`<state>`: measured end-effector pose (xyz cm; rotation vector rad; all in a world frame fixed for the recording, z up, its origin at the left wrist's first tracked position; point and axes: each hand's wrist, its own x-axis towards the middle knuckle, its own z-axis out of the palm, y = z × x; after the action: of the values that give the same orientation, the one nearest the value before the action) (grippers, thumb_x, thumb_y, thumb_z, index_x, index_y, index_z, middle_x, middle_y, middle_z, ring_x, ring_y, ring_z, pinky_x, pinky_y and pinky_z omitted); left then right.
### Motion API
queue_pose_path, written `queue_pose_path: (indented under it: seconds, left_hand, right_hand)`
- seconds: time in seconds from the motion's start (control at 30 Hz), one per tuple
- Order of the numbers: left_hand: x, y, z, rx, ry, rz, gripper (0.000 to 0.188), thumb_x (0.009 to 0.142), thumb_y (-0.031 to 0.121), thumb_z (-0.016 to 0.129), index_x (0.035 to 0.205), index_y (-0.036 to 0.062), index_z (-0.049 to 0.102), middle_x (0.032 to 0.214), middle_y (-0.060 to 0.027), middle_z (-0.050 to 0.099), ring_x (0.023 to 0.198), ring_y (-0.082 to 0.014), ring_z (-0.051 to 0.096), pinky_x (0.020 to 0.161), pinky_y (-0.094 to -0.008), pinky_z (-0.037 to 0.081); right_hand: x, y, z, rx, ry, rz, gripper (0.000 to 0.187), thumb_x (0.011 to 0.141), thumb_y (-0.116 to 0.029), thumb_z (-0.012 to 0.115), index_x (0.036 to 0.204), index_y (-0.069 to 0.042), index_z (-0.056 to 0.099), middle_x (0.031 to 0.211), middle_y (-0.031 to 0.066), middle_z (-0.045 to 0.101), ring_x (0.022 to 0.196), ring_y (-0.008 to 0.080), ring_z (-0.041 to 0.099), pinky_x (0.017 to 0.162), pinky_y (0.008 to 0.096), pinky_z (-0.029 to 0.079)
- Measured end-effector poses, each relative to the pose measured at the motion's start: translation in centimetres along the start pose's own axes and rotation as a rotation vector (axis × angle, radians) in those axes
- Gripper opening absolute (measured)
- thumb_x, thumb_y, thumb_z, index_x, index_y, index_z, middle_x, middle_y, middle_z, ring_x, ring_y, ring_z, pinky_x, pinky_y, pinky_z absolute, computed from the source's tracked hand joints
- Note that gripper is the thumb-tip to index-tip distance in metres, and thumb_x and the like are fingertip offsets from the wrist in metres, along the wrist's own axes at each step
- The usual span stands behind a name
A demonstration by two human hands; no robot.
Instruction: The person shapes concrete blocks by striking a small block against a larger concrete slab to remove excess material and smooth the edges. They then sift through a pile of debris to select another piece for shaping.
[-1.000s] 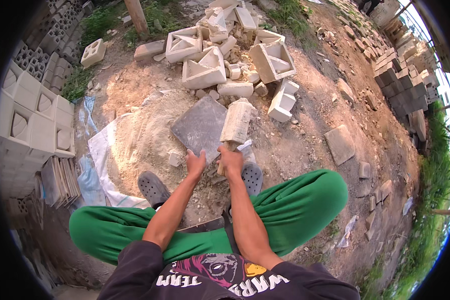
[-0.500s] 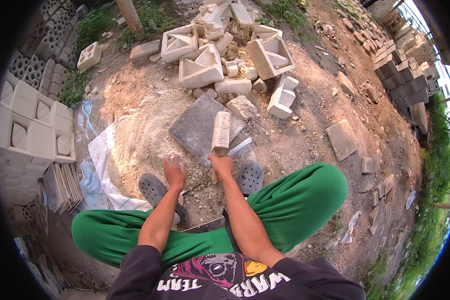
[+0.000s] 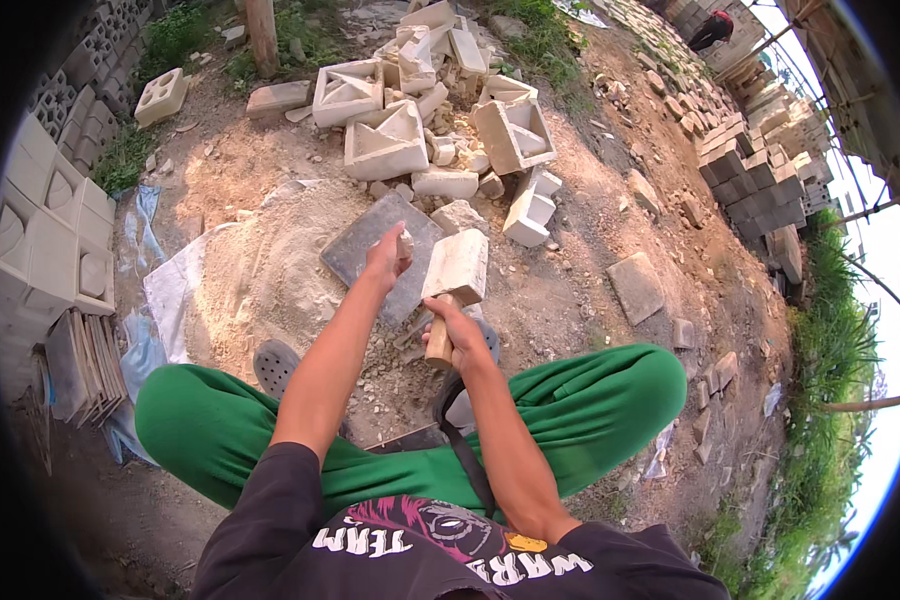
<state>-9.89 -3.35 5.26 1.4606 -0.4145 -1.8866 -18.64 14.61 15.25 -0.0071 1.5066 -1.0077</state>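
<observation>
My right hand [image 3: 458,332] is wrapped round the wooden handle of a mallet [image 3: 458,266], whose blocky, dust-whitened head is raised in front of my feet. My left hand [image 3: 388,258] is closed on a pale stone chunk [image 3: 404,243], partly hidden by the fingers. It is over a dark grey slab [image 3: 355,245] on the ground. Just left of the slab spreads a heap of crushed cream grit [image 3: 250,270], partly on a white sheet [image 3: 167,300]. Small crumbs lie between my grey clogs.
Broken cream blocks [image 3: 386,140] are piled beyond the slab. Stacked blocks [image 3: 45,215] and leaning thin boards [image 3: 88,372] stand at the left. A flat stone [image 3: 636,287] lies to the right, with grey block stacks [image 3: 755,180] farther off. A person [image 3: 712,30] bends at the far right.
My left hand has risen from the grit's edge to over the slab, now with a stone chunk in it. The mallet has lifted and its head has turned. The view has shifted slightly.
</observation>
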Motion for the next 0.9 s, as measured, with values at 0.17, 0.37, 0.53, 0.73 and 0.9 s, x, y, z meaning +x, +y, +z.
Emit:
queue_pose_path:
  seconds: [0.17,0.37,0.53,0.73,0.9]
  left_hand:
    - [0.8,2.0,6.0,0.240,-0.102,0.065,0.050,0.082,0.047,0.076,0.099,0.0009,0.065,0.101,-0.0102,0.065,0.080,-0.0189,0.065,0.063,-0.0345,0.058]
    - [3.4,5.0,6.9,0.567,-0.030,0.236,0.069,0.082,0.053,0.074,0.104,-0.0117,0.065,0.109,-0.0171,0.066,0.082,-0.0238,0.070,0.062,-0.0341,0.061]
    - [5.1,6.1,7.7,0.858,-0.057,0.239,0.076,0.079,0.057,0.074,0.102,-0.0148,0.064,0.100,-0.0223,0.069,0.069,-0.0273,0.073,0.059,-0.0370,0.061]
    - [9.8,5.4,7.8,1.033,0.003,0.388,0.070,0.089,0.054,0.063,0.099,-0.0148,0.061,0.090,-0.0229,0.071,0.055,-0.0288,0.070,0.055,-0.0371,0.058]
    - [10.6,3.8,9.4,0.937,0.057,0.368,0.061,0.095,0.047,0.055,0.108,-0.0124,0.058,0.089,-0.0231,0.071,0.060,-0.0294,0.072,0.056,-0.0387,0.058]
  right_hand:
    - [-1.3,0.3,1.6,0.184,-0.067,-0.045,0.040,0.083,-0.035,0.077,0.097,-0.006,0.055,0.072,0.0050,0.058,0.055,0.0174,0.062,0.050,0.0330,0.054]
    - [0.6,3.5,2.5,0.091,0.063,-0.035,0.049,0.079,-0.034,0.080,0.105,0.002,0.059,0.074,0.0105,0.061,0.056,0.0217,0.064,0.050,0.0344,0.054]
    - [2.6,3.9,3.8,0.146,0.097,0.014,0.049,0.078,-0.033,0.080,0.103,0.004,0.059,0.073,0.0105,0.060,0.055,0.0221,0.063,0.048,0.0355,0.053]
    - [4.3,4.8,5.4,0.193,0.098,0.037,0.042,0.080,-0.031,0.079,0.097,0.002,0.058,0.071,0.0085,0.059,0.052,0.0210,0.061,0.048,0.0346,0.052]
    - [4.6,5.4,5.6,0.134,0.120,0.047,0.037,0.080,-0.029,0.079,0.091,0.003,0.063,0.068,0.0117,0.062,0.053,0.0208,0.062,0.050,0.0355,0.052]
